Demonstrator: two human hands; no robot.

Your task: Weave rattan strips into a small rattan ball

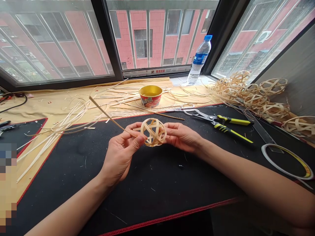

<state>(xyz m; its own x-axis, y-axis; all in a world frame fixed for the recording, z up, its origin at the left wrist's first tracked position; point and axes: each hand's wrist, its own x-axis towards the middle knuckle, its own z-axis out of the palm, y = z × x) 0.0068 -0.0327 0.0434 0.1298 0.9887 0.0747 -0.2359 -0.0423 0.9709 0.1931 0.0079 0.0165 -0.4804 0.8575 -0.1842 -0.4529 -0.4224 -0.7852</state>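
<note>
**At the window bench (44, 105), a woven ball (154, 132) held off the mat**

Above the black mat (147, 186), the ball sits raised between both hands. The left hand (121, 154) pinches a thin strip (108, 116) that slants up and left from the ball. The right hand (183, 137) grips the ball's other side with its fingertips. Shears (216, 121) lie just behind the right hand. A yellow cup (150, 95), a bottle (199, 59) and loose strips (73, 114) lie farther back, and woven rings (258, 95) pile up at right.

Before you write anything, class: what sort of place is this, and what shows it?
Probably a window-side craft bench for weaving strips. The left hand and right hand hold a woven ball over a black mat; loose strips lie behind, similar balls pile at right.
</note>
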